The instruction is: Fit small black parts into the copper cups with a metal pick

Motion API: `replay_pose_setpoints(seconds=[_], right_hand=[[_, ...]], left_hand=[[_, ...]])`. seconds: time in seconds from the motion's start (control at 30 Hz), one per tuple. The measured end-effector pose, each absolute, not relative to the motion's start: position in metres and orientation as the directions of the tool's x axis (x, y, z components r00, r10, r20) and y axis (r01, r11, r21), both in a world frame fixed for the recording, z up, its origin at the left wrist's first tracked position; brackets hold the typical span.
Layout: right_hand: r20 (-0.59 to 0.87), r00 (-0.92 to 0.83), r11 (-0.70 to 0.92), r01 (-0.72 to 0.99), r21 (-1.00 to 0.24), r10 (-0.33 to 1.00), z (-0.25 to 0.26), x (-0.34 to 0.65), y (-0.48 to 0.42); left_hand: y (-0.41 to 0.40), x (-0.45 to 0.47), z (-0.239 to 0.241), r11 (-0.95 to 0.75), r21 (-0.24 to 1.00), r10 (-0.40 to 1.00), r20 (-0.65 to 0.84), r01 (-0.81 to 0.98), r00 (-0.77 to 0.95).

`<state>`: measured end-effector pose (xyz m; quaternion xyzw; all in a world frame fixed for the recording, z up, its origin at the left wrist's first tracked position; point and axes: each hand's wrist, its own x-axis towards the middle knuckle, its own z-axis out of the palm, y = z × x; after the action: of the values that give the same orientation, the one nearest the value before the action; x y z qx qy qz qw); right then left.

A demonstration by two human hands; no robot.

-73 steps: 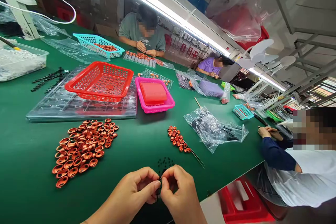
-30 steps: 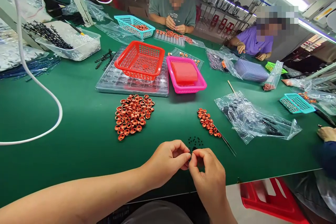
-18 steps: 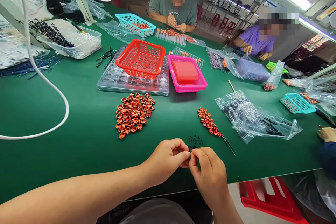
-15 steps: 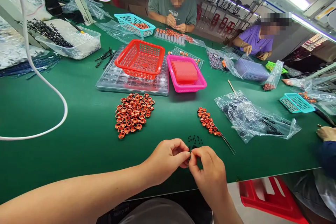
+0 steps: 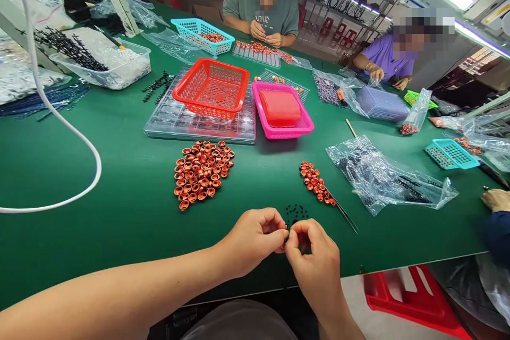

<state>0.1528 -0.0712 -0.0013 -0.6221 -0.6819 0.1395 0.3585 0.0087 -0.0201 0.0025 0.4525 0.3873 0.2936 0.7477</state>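
My left hand (image 5: 255, 239) is closed in a pinch, its fingertips meeting those of my right hand (image 5: 314, 249), which pinches too. Between them is a bit of something small and black, mostly hidden by the fingers. Just beyond my fingertips, small black pieces (image 5: 297, 211) lie scattered on the green table. Past these sits a small cluster of copper-coloured ring-like cups (image 5: 313, 178), with thin metal tweezers (image 5: 343, 213) lying against it. A larger heap of the same copper cups (image 5: 203, 175) is to the left.
A red basket (image 5: 213, 90) rests on stacked clear trays (image 5: 159, 125). Beside it stands a pink basket (image 5: 282, 132) with a red block. A plastic bag (image 5: 382, 175) of black parts lies right. A white cable (image 5: 85, 138) loops at left. Two people work across the table; another person's hand (image 5: 496, 200) shows right.
Both hands stay together at nearly the same spot, with the right hand shifted very slightly left and up. The copper cups and the tweezers have not moved.
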Motion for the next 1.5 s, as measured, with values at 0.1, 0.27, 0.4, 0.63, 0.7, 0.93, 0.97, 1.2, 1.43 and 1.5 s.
replay_pose_setpoints(seconds=[0.1, 0.27, 0.4, 0.63, 0.7, 0.93, 0.97, 1.2, 1.43, 1.5], right_hand=[[0.303, 0.052, 0.164, 0.749, -0.642, 0.952, -0.003, 0.153, -0.070], [0.224, 0.219, -0.010, 0.737, -0.676, 0.950, -0.003, 0.173, -0.064], [0.162, 0.237, -0.068, 0.737, -0.672, 0.958, 0.002, 0.200, -0.047], [-0.002, 0.013, -0.011, 0.773, -0.634, 1.000, 0.007, 0.219, -0.017], [-0.023, -0.013, -0.004, 0.784, -0.621, 1.000, 0.005, 0.218, -0.015], [-0.017, 0.020, -0.026, 0.811, -0.584, 1.000, -0.004, 0.217, -0.015], [-0.018, 0.025, -0.031, 0.808, -0.589, 1.000, -0.003, 0.218, -0.015], [-0.004, 0.091, -0.070, 0.737, -0.673, 0.996, 0.007, 0.214, -0.033], [-0.203, -0.036, -0.167, 0.436, -0.884, 0.979, 0.017, 0.186, -0.060], [-0.222, -0.053, -0.187, 0.373, -0.909, 0.974, 0.016, 0.181, -0.061]], left_hand=[[-0.022, 0.009, 0.004, 0.398, 0.915, 0.797, -0.305, -0.073, 0.522], [-0.021, 0.009, 0.004, 0.396, 0.917, 0.790, -0.312, -0.051, 0.528], [-0.017, 0.010, 0.002, 0.422, 0.901, 0.797, -0.314, -0.104, 0.517], [-0.018, 0.011, 0.000, 0.432, 0.898, 0.770, -0.322, -0.080, 0.551], [-0.017, 0.011, 0.000, 0.436, 0.895, 0.768, -0.319, -0.090, 0.555], [-0.014, 0.010, 0.000, 0.478, 0.872, 0.753, -0.346, -0.103, 0.560], [-0.014, 0.009, 0.000, 0.476, 0.873, 0.753, -0.343, -0.105, 0.562], [-0.014, 0.009, -0.001, 0.486, 0.862, 0.749, -0.323, -0.147, 0.578], [-0.016, 0.008, -0.003, 0.459, 0.871, 0.740, -0.265, -0.176, 0.618], [-0.017, 0.007, -0.002, 0.454, 0.875, 0.734, -0.261, -0.168, 0.627]])
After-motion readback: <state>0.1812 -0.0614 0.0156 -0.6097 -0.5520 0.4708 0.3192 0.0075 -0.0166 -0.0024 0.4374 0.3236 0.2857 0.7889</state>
